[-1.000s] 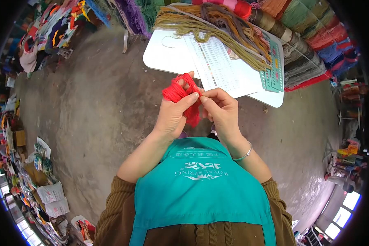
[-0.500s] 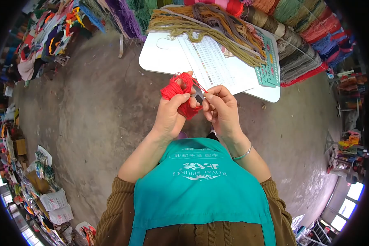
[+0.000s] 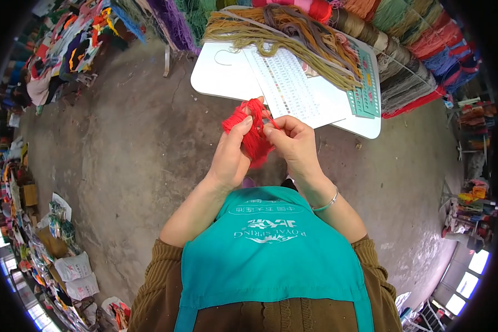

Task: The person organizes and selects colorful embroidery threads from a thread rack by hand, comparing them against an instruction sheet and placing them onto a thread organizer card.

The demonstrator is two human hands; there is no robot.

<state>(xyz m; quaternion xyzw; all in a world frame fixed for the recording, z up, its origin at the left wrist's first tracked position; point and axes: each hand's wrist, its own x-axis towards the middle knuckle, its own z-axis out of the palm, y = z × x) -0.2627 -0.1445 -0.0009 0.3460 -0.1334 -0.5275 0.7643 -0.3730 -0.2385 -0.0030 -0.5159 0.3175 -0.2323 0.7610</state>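
A bundle of red yarn (image 3: 254,141) hangs in front of me, looped around the fingers of my left hand (image 3: 231,152). The left thumb presses on the strands and the other fingers are mostly covered by yarn. At the bundle's right side, my right hand (image 3: 294,144) pinches red strands between thumb and fingertips. Just beyond both hands is the near edge of a white table (image 3: 221,80), with a printed chart sheet (image 3: 285,83) lying on it.
Brown and olive yarn hanks (image 3: 293,44) lie across the table's back beside green perforated cards (image 3: 364,83). Racks of coloured yarn (image 3: 409,61) stand behind. White sacks (image 3: 74,271) sit at lower left on the concrete floor.
My right hand has moved left, closer against the red yarn, and its fingers have tucked in. The strand stretched between the hands has shortened. The view has shifted slightly.
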